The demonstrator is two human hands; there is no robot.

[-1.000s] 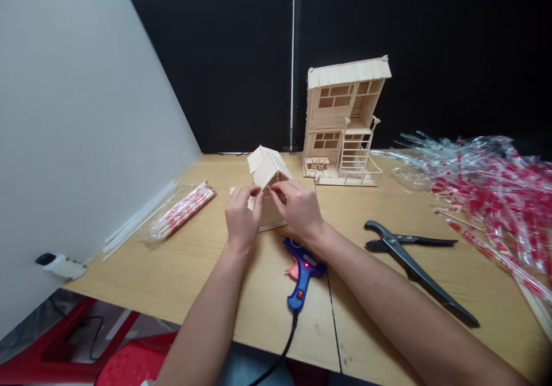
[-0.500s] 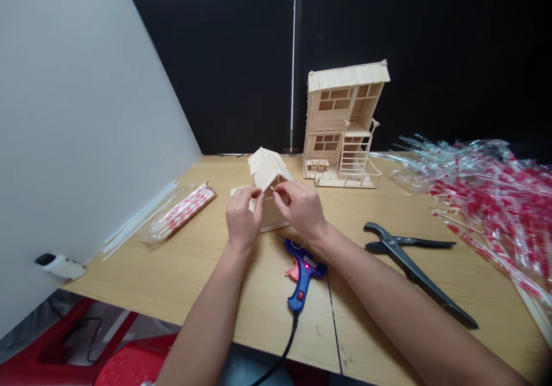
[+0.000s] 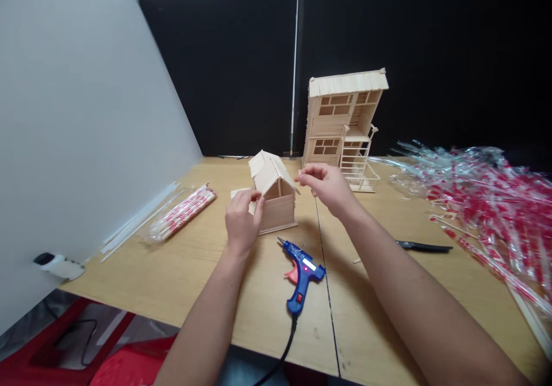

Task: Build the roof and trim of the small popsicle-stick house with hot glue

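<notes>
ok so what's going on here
A person's left hand is at the left side of a small, gable-roofed, pale wooden model house. The right hand hovers to the house's right, its grip nearly closed; I can't tell whether it holds anything. A blue, pistol-shaped glue gun lies nearer the person on the pale wooden table, and a taller, two-storey, pale wooden model house stands farther back.
</notes>
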